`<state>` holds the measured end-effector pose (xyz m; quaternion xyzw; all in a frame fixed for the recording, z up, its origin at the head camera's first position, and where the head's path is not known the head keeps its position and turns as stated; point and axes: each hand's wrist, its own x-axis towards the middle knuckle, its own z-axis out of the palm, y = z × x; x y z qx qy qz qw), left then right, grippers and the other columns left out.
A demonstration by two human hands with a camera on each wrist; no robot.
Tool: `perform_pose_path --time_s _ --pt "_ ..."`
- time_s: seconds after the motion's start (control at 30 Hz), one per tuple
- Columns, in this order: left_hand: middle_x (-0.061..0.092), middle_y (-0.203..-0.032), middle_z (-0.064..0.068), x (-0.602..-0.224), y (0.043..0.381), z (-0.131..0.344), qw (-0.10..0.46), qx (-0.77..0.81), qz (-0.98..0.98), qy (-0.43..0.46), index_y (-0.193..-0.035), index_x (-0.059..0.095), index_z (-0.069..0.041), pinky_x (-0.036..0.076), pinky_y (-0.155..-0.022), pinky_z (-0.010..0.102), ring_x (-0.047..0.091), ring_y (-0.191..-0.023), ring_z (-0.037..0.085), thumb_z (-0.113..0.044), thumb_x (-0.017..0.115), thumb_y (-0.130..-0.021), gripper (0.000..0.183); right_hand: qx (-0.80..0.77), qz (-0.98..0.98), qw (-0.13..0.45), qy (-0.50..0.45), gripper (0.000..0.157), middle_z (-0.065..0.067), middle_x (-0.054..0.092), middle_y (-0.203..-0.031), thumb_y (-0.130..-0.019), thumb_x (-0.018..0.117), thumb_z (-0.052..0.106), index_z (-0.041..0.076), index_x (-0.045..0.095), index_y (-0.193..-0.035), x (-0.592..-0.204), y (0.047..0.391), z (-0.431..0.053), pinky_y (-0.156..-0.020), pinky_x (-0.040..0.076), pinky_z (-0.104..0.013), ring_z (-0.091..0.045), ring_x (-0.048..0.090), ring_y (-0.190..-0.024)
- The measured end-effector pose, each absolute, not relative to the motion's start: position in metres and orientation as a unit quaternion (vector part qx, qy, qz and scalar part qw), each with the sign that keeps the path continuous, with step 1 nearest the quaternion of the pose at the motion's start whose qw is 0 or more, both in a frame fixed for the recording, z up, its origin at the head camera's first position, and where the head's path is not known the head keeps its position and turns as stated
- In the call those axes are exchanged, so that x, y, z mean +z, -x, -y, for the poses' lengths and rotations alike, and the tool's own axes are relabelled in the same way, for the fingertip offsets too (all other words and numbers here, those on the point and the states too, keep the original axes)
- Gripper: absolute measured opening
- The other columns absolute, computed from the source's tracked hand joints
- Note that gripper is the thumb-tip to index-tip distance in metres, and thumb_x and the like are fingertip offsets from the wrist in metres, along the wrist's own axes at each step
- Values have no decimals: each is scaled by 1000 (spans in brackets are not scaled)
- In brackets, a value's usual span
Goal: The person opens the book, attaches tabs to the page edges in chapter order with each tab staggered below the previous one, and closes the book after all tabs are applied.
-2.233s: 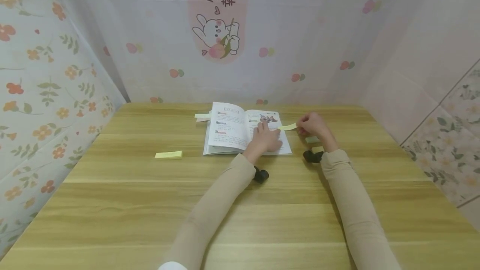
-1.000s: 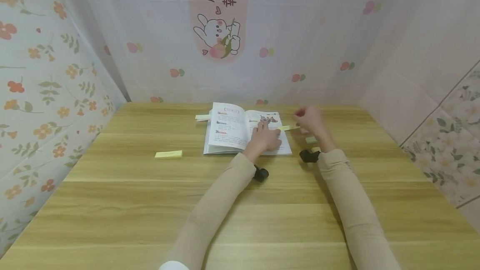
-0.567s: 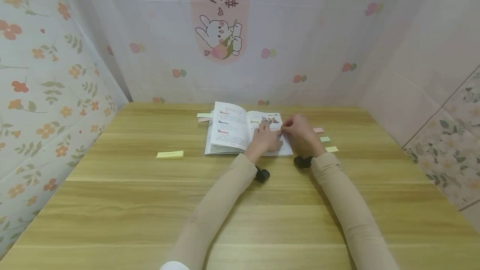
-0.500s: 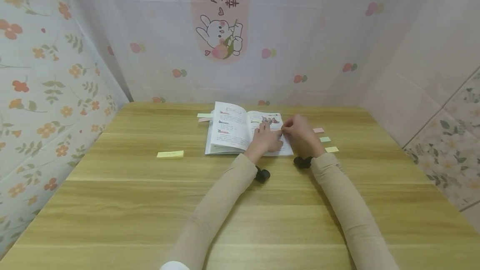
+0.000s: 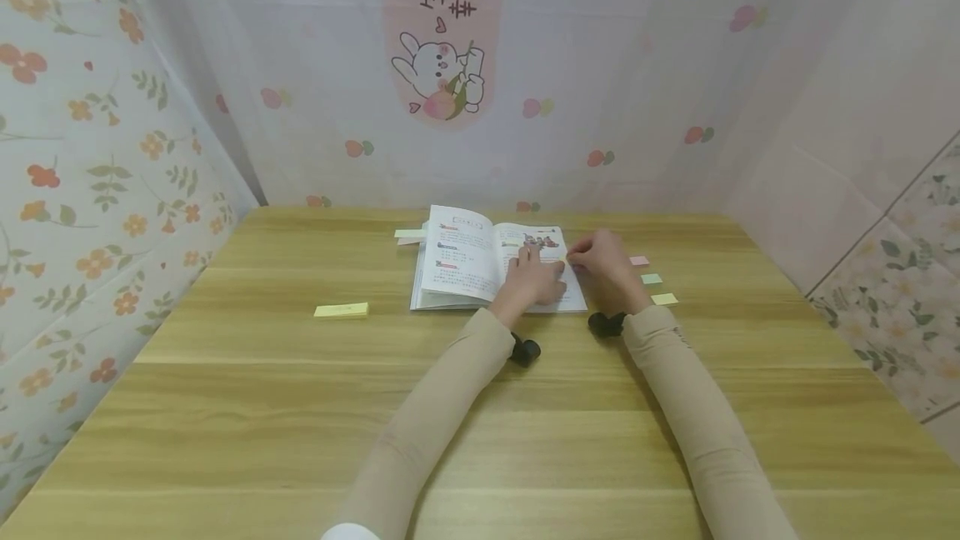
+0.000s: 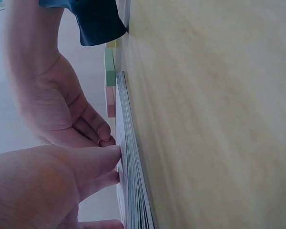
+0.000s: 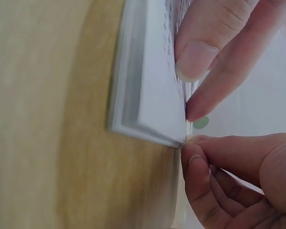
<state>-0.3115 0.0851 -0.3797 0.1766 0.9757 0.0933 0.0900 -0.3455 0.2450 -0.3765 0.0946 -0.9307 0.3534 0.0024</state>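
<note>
An open book (image 5: 453,261) lies at the back middle of the table, its left pages lifted in a curve. My left hand (image 5: 531,280) rests flat-fingered on the right page, holding it down. At that page's outer edge, my right hand (image 5: 606,267) pinches with thumb and forefinger; a bit of yellow sticky note (image 5: 564,258) shows beside the fingertips, the rest hidden by the hand. The right wrist view has the pinching fingertips right at the corner of the book's page block (image 7: 157,95). Pale green and pink tabs (image 5: 408,233) stick out from the book's left side.
To the right of the right hand lie a pink sticky pad (image 5: 638,261), a green pad (image 5: 651,279) and a yellow pad (image 5: 664,299). Another yellow pad (image 5: 341,310) lies left of the book. A printed curtain (image 5: 300,65) hangs behind the table (image 5: 480,457).
The right hand held out the yellow note's free end, let go, then came back left to pinch at the page edge. The protruding strip is no longer seen. The left hand stayed put.
</note>
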Motion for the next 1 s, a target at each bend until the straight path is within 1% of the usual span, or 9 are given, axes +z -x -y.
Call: perform_pose_path --time_s 0.1,0.23,0.43,0.57,0.77,0.83,1.0 --pt "17 -164 19 -379 311 -84 91 94 -976 -173 -156 40 -32 20 -119 48 12 -151 35 -41 43 -105 52 352 931 7 -99 17 -21 73 -100 -94 67 3 -10 74 -103 -375 344 -244 -74 52 -26 -25 66 -84" --pt "16 -165 18 -380 311 -83 92 97 -976 -175 -155 41 -32 19 -120 47 12 -151 34 -41 43 -105 51 341 934 12 -100 15 -21 73 -97 -93 68 2 -9 75 -101 -374 344 -243 -71 50 -25 -25 66 -83" --pt "16 -165 18 -382 311 -81 90 99 -975 -178 -155 41 -32 19 -120 47 13 -151 35 -40 45 -105 51 341 935 10 -95 15 -20 74 -95 -93 67 2 -8 76 -100 -376 344 -242 -72 53 -27 -25 68 -81" --pt "16 -165 18 -382 310 -78 91 102 -974 -181 -155 41 -31 20 -120 47 15 -151 35 -40 46 -105 51 346 933 7 -96 16 -19 74 -95 -93 66 2 -9 75 -101 -377 344 -242 -74 54 -28 -24 67 -81" --pt "17 -165 17 -382 309 -75 92 103 -973 -186 -155 42 -31 22 -120 46 18 -149 35 -38 47 -104 52 349 932 3 -97 18 -19 74 -93 -94 66 4 -10 74 -102 -378 345 -240 -71 53 -25 -22 67 -78" --pt "19 -164 18 -381 308 -74 89 108 -971 -192 -154 44 -29 23 -120 46 20 -148 35 -35 48 -103 51 351 931 4 -98 18 -19 73 -94 -94 65 4 -9 74 -102 -378 344 -240 -73 53 -28 -24 66 -81" --pt "25 -161 21 -377 306 -70 87 132 -962 -224 -152 48 -24 28 -118 46 25 -145 37 -29 49 -102 51 365 926 -4 -91 22 -21 69 -109 -97 58 7 -8 72 -106 -375 341 -241 -87 51 -40 -30 61 -99"
